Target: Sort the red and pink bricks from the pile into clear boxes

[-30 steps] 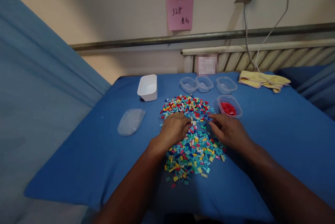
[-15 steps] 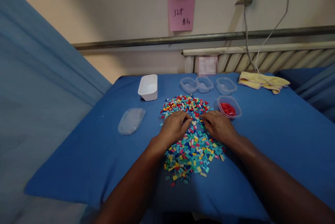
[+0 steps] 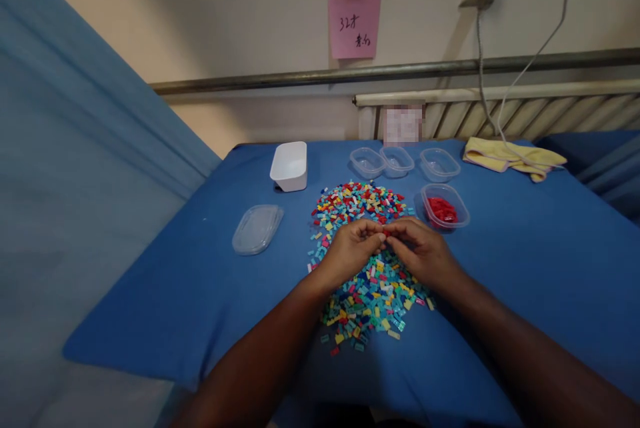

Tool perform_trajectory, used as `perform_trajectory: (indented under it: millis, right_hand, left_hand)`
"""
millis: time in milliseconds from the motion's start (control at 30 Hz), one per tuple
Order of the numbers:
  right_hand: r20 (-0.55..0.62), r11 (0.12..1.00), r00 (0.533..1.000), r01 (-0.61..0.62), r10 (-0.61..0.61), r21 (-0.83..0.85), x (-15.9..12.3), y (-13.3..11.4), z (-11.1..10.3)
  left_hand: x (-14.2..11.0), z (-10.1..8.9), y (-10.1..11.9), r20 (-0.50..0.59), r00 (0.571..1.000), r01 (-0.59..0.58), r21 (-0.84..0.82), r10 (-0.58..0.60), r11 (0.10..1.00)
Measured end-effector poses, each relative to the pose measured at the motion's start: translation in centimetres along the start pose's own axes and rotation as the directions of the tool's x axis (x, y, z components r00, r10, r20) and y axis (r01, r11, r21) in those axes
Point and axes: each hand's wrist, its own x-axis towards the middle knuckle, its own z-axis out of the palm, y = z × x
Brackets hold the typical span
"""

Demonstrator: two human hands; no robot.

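A small red building brick [image 3: 386, 233] shows between the fingertips of both hands. My left hand [image 3: 351, 251] is closed in a pinch at its left side. From the right, my right hand [image 3: 424, 249] pinches at the same spot, so the fingertips nearly meet. Below and around the hands spreads a pile of small mixed-colour bricks [image 3: 370, 305], mostly teal, yellow and blue. Behind them lies another part of the pile [image 3: 357, 198] with many red pieces. A clear tub [image 3: 466, 218] holding red bricks [image 3: 443, 211] stands just beyond my right hand.
Three clear tubs, a left [image 3: 367, 165], a middle [image 3: 397, 163] and a right one [image 3: 440, 167], line the back. A white bin [image 3: 290, 178] and stacked clear lids [image 3: 257, 231] are at left. A yellow cloth [image 3: 505, 156] lies back right on the blue-covered table [image 3: 540, 248].
Both hands have moved closer together over the pile, and their fingertips now meet around a red brick. The view has shifted slightly left.
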Motion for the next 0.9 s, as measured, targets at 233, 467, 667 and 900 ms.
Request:
perform_trajectory:
  millis: [233,467,667,900]
  right_hand:
    - [0.051,0.979,0.992,0.122,-0.115,-0.165,0.0,-0.9,-0.5]
    - [0.070,0.929,0.971,0.239,-0.228,-0.281,0.4,-1.0,-0.2]
    - [-0.139,0.884,0.978,0.074,-0.154,-0.461,1.0,-0.3,-4.2]
    - [-0.300,0.778,0.954,-0.184,-0.006,-0.601,0.7,3.7,-8.4]
  left_hand:
    - [0.0,0.1,-0.3,-0.036,0.998,0.044,-0.063,-0.046,0.997]
    - [0.0,0.7,-0.8,0.011,0.996,0.092,-0.172,-0.091,0.981]
    - [0.0,-4.8,2.1,-0.049,0.932,-0.251,0.627,0.359,0.737]
    - [0.5,-12.4,3.7,-0.020,0.981,-0.045,0.944,0.193,0.327]
